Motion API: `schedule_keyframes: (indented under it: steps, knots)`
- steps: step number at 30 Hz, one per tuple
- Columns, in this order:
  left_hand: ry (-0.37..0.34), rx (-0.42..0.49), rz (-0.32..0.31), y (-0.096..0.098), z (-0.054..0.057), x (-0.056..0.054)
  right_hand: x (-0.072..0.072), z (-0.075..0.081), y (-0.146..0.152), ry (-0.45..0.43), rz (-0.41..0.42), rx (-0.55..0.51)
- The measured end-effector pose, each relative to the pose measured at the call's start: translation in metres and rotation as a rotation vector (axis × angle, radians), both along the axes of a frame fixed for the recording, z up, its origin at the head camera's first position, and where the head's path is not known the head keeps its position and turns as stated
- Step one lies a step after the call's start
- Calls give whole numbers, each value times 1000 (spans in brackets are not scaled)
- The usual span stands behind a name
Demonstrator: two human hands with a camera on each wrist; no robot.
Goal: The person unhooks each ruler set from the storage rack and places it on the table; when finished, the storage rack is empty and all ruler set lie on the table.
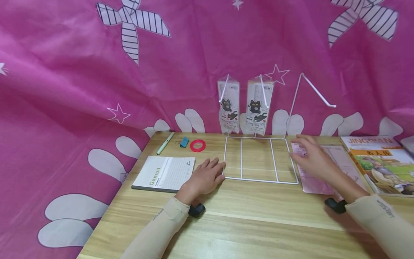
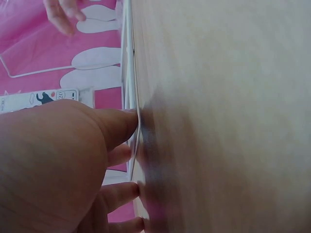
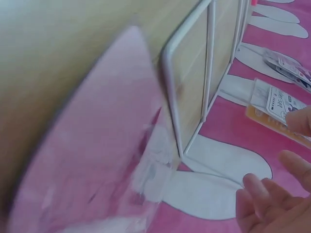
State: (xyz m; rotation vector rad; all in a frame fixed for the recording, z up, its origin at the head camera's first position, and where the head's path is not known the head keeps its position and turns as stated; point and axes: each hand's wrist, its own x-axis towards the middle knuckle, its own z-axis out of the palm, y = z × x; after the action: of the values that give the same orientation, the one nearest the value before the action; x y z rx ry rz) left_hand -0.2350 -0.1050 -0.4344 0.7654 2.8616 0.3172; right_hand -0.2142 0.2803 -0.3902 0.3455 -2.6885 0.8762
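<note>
White wire rack (image 1: pixel 240 158), base flat on the surface (image 1: pixel 233 230), long axis nine-to-three; two-ish o'clock from the left hand (image 1: pixel 204 177), the nearer one, fingers apart, touching its eight-o'clock corner; nine o'clock from the right hand (image 1: pixel 312 158), fingers loosely apart, empty

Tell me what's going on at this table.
A person's left hand rests at the near left corner of a white wire rack. The right hand is held off the rack's right side, near a pink packet, holding nothing. Two ruler sets hang from two of the rack's three hooks. A notebook lies to the left and a magazine to the right.
</note>
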Motion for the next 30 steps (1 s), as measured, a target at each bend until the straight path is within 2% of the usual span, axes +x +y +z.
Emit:
schedule_keyframes:
  steps: [4, 7, 10, 14, 22, 30]
  knots:
    - [-3, 1, 4, 0, 2, 0, -17, 1, -12, 45, 57, -52]
    - [-9, 7, 5, 1, 4, 1, -31, 3, -23, 36, 83, -90]
    - [-7, 8, 4, 0, 3, 1, -44, 6, -35, 19, 84, -160]
    - [-4, 11, 5, 0, 3, 1, -59, 8, -47, 21, 47, -208]
    - [9, 14, 2, 1, 4, 2, -73, 16, -54, 42, 22, -249]
    - [13, 7, 6, 1, 3, 2, -79, 21, -57, 39, 48, -251]
